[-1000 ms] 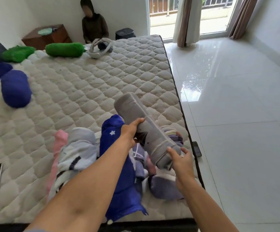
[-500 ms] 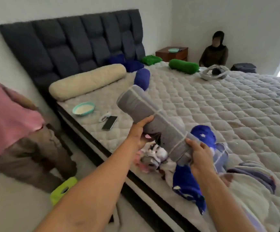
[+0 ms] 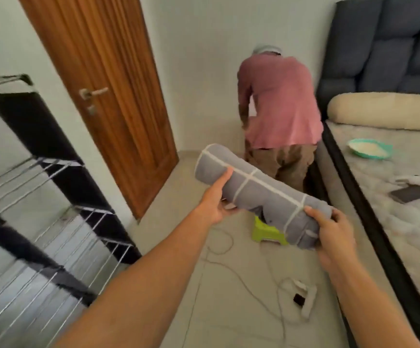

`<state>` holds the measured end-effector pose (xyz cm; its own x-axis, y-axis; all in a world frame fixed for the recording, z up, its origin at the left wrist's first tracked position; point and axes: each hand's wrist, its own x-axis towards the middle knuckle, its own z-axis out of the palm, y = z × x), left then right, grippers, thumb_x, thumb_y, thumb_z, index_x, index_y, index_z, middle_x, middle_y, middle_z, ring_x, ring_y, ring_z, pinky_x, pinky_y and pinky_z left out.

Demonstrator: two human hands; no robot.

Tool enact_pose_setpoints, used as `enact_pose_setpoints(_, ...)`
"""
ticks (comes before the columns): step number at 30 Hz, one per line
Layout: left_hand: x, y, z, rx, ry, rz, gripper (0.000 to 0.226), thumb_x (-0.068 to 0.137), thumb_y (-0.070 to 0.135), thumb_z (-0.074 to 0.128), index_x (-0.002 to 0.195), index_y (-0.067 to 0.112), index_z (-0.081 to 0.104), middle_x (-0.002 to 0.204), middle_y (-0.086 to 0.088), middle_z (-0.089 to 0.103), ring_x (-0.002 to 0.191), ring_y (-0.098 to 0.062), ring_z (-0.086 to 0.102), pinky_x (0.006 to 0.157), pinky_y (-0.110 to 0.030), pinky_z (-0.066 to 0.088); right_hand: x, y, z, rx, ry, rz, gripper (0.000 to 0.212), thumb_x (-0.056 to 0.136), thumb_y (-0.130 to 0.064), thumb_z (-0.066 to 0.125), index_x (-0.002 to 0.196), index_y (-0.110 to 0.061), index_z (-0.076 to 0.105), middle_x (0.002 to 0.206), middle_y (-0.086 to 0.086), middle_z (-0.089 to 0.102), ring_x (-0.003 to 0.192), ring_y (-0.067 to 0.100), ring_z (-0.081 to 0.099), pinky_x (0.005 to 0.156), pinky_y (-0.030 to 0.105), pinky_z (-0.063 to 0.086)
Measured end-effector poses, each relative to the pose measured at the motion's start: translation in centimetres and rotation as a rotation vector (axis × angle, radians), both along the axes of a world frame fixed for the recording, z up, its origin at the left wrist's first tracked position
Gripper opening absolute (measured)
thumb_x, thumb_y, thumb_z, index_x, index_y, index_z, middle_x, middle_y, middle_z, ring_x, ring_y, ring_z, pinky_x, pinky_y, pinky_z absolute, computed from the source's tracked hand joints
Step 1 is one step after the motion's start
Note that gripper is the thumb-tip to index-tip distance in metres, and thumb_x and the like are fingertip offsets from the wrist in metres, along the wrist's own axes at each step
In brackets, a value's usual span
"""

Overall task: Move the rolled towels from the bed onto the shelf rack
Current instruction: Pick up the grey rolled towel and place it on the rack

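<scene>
A grey rolled towel (image 3: 259, 192) with thin white lines hangs in the air over the floor, held in both hands. My left hand (image 3: 215, 202) grips its far end from below, thumb on top. My right hand (image 3: 331, 234) grips its near end. The shelf rack (image 3: 53, 197), black panels with wire shelves, stands at the left, apart from the towel; the shelves I can see hold nothing. The bed (image 3: 404, 187) lies at the right edge.
A person in a pink top (image 3: 281, 106) bends over between the bed and a wooden door (image 3: 118, 96). A green stool (image 3: 266, 231) sits on the floor under the towel. Cables and a power strip (image 3: 301, 297) lie on the floor. A teal bowl (image 3: 368, 148) and a phone (image 3: 410, 193) rest on the mattress.
My view has swung left from the bed to the floor, door and shelf rack. The grey towel stays in both hands and has come away from the mattress.
</scene>
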<state>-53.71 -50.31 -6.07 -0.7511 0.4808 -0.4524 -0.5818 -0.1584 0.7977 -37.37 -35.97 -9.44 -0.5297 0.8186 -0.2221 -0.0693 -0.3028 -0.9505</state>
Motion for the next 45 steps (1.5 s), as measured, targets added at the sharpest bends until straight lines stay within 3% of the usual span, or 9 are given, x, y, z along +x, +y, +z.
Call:
enact_pose_setpoints(5,-6.4,-13.2,-0.6,-0.036,0.022,0.220,0.074,0.080,0.044,0.071,0.140,0.022,0.034,0.146,-0.008,0.046,0.127,-0.031,0.050,0.108,-0.053,0.040,-10.9,-8.0,0.4,0.005,0.016,0.298,0.046,0.078,-0.015,0.072,0.120,-0.010,0.053,0.107,0.008,0.063,0.089,0.024,0.061,0.074,0.040,0.052)
enact_pose_setpoints(8,-10.7,-18.9,-1.3,-0.029,0.013,0.381,0.095,0.072,0.045,0.078,0.148,0.027,0.023,0.147,-0.011,0.044,0.127,-0.034,0.050,0.104,-0.055,0.043,-17.6,-12.0,0.2,0.032,0.041,0.448,0.042,0.081,-0.014,0.071,0.117,-0.010,0.050,0.100,0.007,0.061,0.078,0.018,0.060,0.063,0.033,0.049)
enact_pose_setpoints(13,-18.1,-24.0,-0.9,-0.035,0.021,0.616,0.088,0.071,0.045,0.079,0.142,0.027,0.031,0.134,-0.011,0.053,0.110,-0.031,0.057,0.077,-0.048,0.055,-28.1,-16.7,0.1,0.056,0.054,0.614,0.057,0.078,-0.023,0.074,0.127,-0.014,0.045,0.109,0.008,0.062,0.094,0.027,0.063,0.079,0.044,0.053)
enact_pose_setpoints(16,-22.2,-25.8,-0.5,-0.050,0.055,0.733,0.082,0.072,0.045,0.078,0.139,0.026,0.034,0.135,-0.012,0.052,0.120,-0.034,0.055,0.095,-0.057,0.050,-33.8,-19.2,0.8,0.095,0.064,0.693,0.054,0.077,-0.025,0.075,0.123,-0.014,0.048,0.115,0.012,0.063,0.099,0.029,0.063,0.079,0.042,0.054)
enact_pose_setpoints(22,-29.8,-31.1,1.1,-0.043,0.095,0.891,0.070,0.077,0.037,0.075,0.134,0.018,0.039,0.128,-0.015,0.055,0.119,-0.037,0.055,0.098,-0.061,0.047,-42.9,-24.7,2.5,0.117,0.122,0.830,0.056,0.080,-0.022,0.073,0.128,-0.009,0.046,0.117,0.013,0.062,0.094,0.025,0.063,0.060,0.027,0.049)
enact_pose_setpoints(30,-39.8,-38.9,2.9,-0.150,0.131,0.919,0.086,0.074,0.036,0.079,0.144,0.014,0.033,0.134,-0.016,0.052,0.116,-0.033,0.055,0.098,-0.055,0.050,-51.0,-32.8,3.7,0.122,0.179,0.953,0.051,0.081,-0.017,0.071,0.124,-0.019,0.042,0.107,-0.004,0.055,0.091,0.007,0.058,0.068,0.024,0.050)
enact_pose_setpoints(37,-46.3,-42.6,3.3,-0.248,0.134,0.920,0.082,0.073,0.036,0.079,0.138,0.009,0.039,0.125,-0.015,0.055,0.108,-0.032,0.058,0.092,-0.050,0.055,-55.7,-38.0,3.7,0.199,0.164,0.953,0.048,0.079,-0.022,0.073,0.118,-0.021,0.045,0.106,0.001,0.062,0.093,0.016,0.064,0.082,0.037,0.055)
enact_pose_setpoints(41,-48.8,-44.5,2.6,-0.343,0.185,0.912,0.075,0.072,0.031,0.079,0.134,0.008,0.043,0.127,-0.016,0.057,0.099,-0.028,0.061,0.070,-0.037,0.056,-57.4,-40.5,3.4,0.236,0.154,1.014,0.053,0.083,-0.017,0.070,0.127,-0.021,0.041,0.117,0.003,0.060,0.106,0.020,0.062,0.094,0.042,0.053)
enact_pose_setpoints(45,-49.8,-45.3,1.5,-0.484,0.238,0.839,0.067,0.078,0.031,0.074,0.133,0.010,0.042,0.120,-0.007,0.056,0.099,-0.023,0.058,0.081,-0.036,0.049,-58.4,-41.3,2.7,0.300,0.127,1.035,0.053,0.087,-0.015,0.065,0.133,-0.023,0.039,0.127,0.002,0.055,0.116,0.022,0.057,0.097,0.043,0.051)
